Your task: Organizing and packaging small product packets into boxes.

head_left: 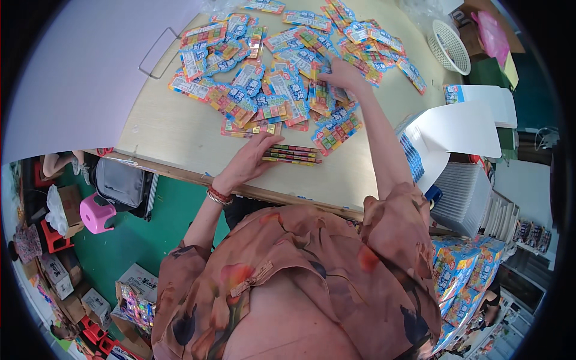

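I see shiny plastic packs (282,90) on a smooth, matt wood counter (174,129). The basket (449,47) is white plastic. My shirt (312,270) is soft cloth. The stool (96,213) is smooth pink plastic.

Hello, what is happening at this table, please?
A person stands at a pale wooden table. The left hand rests flat beside a small row of thin colourful sticks near the table edge. The right hand reaches into a wide heap of flat blue-and-multicolour packets.
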Demonstrator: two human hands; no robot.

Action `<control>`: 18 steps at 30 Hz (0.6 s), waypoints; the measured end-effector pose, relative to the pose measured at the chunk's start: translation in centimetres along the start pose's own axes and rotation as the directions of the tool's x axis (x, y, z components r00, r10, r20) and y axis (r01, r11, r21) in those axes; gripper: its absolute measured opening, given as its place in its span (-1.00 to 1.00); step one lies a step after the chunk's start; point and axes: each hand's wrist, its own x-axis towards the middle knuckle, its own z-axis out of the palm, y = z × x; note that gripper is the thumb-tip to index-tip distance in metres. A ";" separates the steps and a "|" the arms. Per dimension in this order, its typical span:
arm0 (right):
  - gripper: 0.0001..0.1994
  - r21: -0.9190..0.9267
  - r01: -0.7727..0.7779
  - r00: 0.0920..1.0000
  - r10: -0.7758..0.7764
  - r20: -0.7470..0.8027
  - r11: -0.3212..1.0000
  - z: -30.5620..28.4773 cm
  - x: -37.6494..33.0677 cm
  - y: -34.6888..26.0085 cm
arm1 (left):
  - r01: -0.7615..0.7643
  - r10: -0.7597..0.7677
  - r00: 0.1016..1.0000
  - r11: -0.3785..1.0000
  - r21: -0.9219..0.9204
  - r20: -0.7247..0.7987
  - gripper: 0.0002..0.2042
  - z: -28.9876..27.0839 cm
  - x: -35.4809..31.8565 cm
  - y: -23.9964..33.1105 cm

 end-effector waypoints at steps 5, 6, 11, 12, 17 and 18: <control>-0.49 0.422 -0.130 0.988 0.150 -0.016 0.897 -0.4 -4.0 2.4 | 0.052 -0.058 0.998 0.987 -0.154 -0.035 -0.52 0.3 -0.3 -0.7; -0.57 0.370 -0.089 0.967 0.170 -0.192 0.925 0.3 -5.3 3.4 | 0.061 -0.063 0.998 0.991 -0.121 -0.009 -0.54 0.3 -0.1 -0.8; -0.65 0.332 0.220 0.881 -0.040 -0.472 0.917 -0.2 -13.6 0.2 | 0.084 -0.080 0.996 0.992 -0.099 0.045 -0.60 -0.1 -0.8 -0.4; -0.67 0.357 0.331 0.862 -0.126 -0.491 0.873 0.0 -15.0 -0.9 | 0.079 -0.071 0.994 0.991 -0.106 0.077 -0.56 0.0 -1.3 -0.6; -0.66 0.524 0.319 0.930 -0.369 -0.010 0.790 3.4 -18.0 -5.7 | 0.056 -0.089 0.988 0.967 -0.248 -0.125 -0.27 2.5 -2.5 -1.5; -0.66 0.557 0.330 0.899 -0.434 0.061 0.762 4.3 -17.8 -6.3 | 0.062 -0.089 0.977 0.988 -0.144 -0.192 -0.14 2.4 -2.2 -0.9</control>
